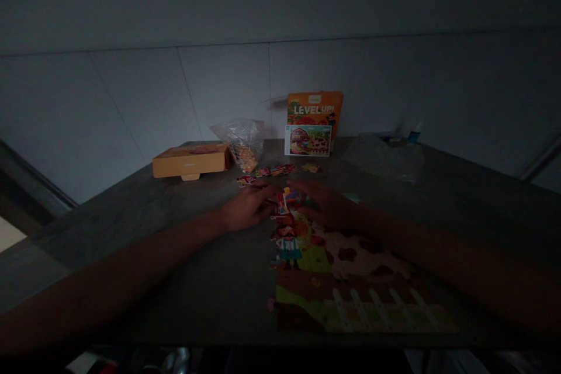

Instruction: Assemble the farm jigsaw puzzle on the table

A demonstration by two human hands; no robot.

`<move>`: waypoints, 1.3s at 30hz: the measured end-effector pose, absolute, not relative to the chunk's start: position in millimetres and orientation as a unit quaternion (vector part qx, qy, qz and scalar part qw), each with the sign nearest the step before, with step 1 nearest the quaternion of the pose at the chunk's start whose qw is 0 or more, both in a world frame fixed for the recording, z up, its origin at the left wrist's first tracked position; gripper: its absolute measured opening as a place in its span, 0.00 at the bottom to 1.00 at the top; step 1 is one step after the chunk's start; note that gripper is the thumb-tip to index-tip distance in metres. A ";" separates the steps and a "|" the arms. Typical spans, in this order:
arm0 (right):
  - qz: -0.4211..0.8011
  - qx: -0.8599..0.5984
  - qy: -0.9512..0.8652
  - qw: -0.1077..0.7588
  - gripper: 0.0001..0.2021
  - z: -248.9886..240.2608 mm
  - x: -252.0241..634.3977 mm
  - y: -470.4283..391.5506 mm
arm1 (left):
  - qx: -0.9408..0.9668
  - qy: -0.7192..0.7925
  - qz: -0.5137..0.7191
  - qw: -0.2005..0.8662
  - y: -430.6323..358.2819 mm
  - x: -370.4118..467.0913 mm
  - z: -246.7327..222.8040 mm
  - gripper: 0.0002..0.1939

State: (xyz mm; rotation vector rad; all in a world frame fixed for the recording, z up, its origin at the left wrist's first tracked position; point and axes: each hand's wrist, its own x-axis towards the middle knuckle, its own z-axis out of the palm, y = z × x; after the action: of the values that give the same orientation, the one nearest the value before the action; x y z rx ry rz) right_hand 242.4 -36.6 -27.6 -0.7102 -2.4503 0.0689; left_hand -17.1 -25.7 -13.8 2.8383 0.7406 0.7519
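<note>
A partly joined jigsaw puzzle lies on the table in front of me, showing a farmer, a spotted cow and a white fence. My left hand is at its upper left corner, fingers bent around the left side of a colourful puzzle piece. From the other side my right hand reaches over the puzzle's top edge, its curled fingers on the same piece. Dim light and the fingers hide part of that piece, and I cannot tell whether it is joined to the rest.
Loose puzzle pieces lie beyond my hands. Behind them are an orange box, a clear bag with pieces, a reference picture card leaning on an orange "LEVEL UP!" box, and a clear plastic bag at right.
</note>
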 end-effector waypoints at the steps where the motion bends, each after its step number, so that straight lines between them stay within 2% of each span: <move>1: 0.019 -0.268 -0.918 0.291 0.29 -28.2 242.7 -36.0 | 0.935 0.247 0.249 0.057 -25.5 -17.2 -14.4 0.17; 19: -0.007 -0.239 -0.922 0.305 0.21 -24.8 242.2 -36.0 | 0.934 0.253 0.249 0.041 -25.3 -17.0 -12.9 0.21; 21: -0.014 -0.234 -0.923 0.305 0.18 -24.0 241.6 -35.9 | 0.921 0.282 0.265 0.043 -21.7 -17.4 -12.7 0.20; 24: -0.021 -0.232 -0.922 0.310 0.13 -23.4 240.8 -35.1 | 0.869 0.411 0.274 0.024 -12.8 -20.7 -9.4 0.18; 28: -0.023 -0.267 -0.915 0.303 0.12 -24.6 241.1 -32.7 | 0.778 0.570 0.266 -0.014 4.0 -33.1 -5.4 0.17; 31: -0.014 -0.292 -0.911 0.292 0.12 -25.6 242.1 -31.2 | 0.733 0.637 0.238 -0.018 14.0 -41.6 -8.5 0.20; 39: -0.013 -0.299 -0.908 0.293 0.12 -27.4 242.5 -29.6 | 0.735 0.658 0.161 -0.009 15.7 -39.5 -16.4 0.16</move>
State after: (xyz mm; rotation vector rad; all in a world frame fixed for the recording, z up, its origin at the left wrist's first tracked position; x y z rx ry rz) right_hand 242.5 -29.6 -27.4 -0.7955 -2.4183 -0.0336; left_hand -39.5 15.7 -16.4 2.3239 2.0796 0.5101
